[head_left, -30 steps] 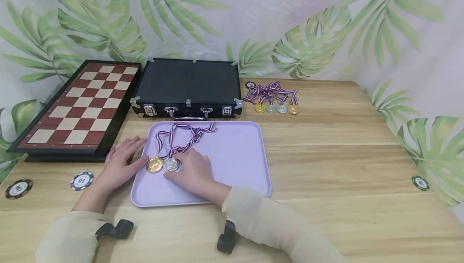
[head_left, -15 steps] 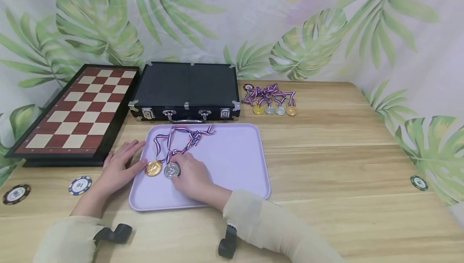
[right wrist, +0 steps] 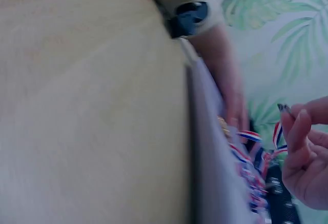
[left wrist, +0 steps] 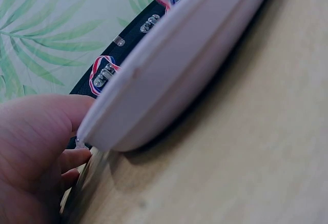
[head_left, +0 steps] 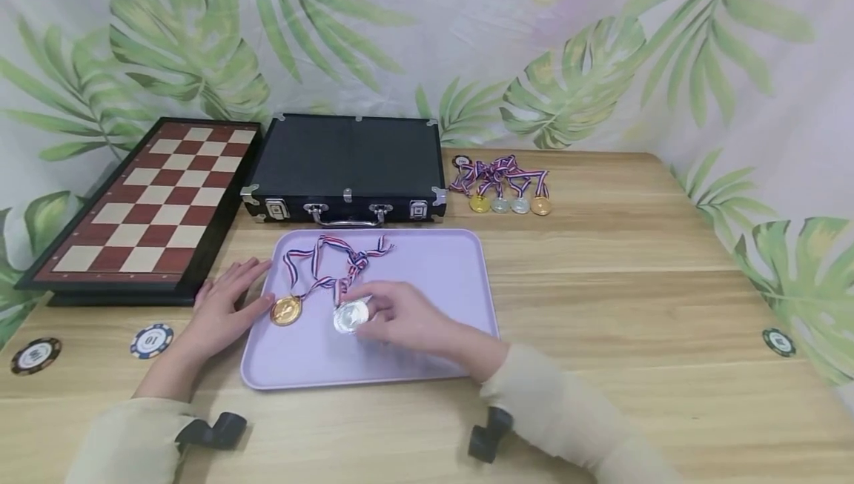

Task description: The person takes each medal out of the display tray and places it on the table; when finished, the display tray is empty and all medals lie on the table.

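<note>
My right hand (head_left: 410, 321) pinches a silver medal (head_left: 350, 316) between thumb and fingers, over the lilac tray (head_left: 434, 269). In the right wrist view the medal (right wrist: 283, 108) shows edge-on at the fingertips, raised off the tray. Its striped ribbon (head_left: 357, 262) trails back onto the tray, tangled with that of a gold medal (head_left: 285, 311) lying at the left. My left hand (head_left: 227, 313) rests beside the tray's left edge, fingers extended. In the left wrist view, the thumb (left wrist: 77, 108) touches the tray rim, and the other fingers lie lower, partly hidden.
A black case (head_left: 350, 161) stands behind the tray. To its left lies a chessboard box (head_left: 153, 206). Several ribboned medals (head_left: 510, 202) lie at the back right. Poker chips (head_left: 151, 341) sit on the wooden table (head_left: 620, 299), and a leaf-patterned cloth (head_left: 467, 32) hangs behind.
My right hand has gripped the silver medal and carried it right, away from the gold one, pulling its ribbon along. The left hand stays at the tray's edge.
</note>
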{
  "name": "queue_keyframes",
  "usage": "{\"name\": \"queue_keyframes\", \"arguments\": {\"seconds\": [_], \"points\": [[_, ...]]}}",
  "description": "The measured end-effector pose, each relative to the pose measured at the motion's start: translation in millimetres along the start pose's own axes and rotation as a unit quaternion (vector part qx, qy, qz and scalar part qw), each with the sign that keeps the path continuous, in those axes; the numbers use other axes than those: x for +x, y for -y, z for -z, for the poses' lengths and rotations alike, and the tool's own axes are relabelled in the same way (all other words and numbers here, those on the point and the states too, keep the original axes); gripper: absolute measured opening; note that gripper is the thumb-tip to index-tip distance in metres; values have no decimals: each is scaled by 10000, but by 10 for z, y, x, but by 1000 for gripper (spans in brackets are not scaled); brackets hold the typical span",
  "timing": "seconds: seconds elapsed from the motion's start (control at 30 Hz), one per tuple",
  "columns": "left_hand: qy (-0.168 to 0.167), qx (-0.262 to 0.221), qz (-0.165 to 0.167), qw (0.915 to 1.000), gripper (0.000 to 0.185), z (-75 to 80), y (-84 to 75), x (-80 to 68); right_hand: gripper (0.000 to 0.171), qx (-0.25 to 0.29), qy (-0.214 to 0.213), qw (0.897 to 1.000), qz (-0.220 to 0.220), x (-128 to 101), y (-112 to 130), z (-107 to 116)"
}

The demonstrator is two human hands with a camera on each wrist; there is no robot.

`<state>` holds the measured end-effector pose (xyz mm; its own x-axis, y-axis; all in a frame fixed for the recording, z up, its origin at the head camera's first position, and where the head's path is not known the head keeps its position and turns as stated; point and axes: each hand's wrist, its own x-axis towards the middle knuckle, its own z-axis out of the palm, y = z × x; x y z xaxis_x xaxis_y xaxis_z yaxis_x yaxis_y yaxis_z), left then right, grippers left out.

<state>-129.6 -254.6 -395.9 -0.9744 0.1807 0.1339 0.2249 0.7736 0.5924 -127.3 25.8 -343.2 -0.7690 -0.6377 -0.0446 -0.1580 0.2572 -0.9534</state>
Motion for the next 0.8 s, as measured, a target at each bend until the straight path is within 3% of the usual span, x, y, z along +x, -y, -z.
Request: {"name": "queue_keyframes", "arguments": {"seconds": [0.2,0.37,0.53,0.67,0.8], "points": [[3,-5,-26,10000,52,-2,17,10,42,806,-392,9950,450,-266,346,692],[25,-1,-4,10000,52,-4,19,13,40,746,-1035,9893,708,-431,645,1237],[61,-15,38,10000,53,-15,17,12,37,967,-1689,9762,952,-469,790,1690],[84,17,78,9999,53,-12,18,5,40,1348,-2499,9572,568,-366,849,1999],[83,-3,77,9999,53,-10,9,3,46,1503,-3009,9417,-6,-145,831,2277]]}}
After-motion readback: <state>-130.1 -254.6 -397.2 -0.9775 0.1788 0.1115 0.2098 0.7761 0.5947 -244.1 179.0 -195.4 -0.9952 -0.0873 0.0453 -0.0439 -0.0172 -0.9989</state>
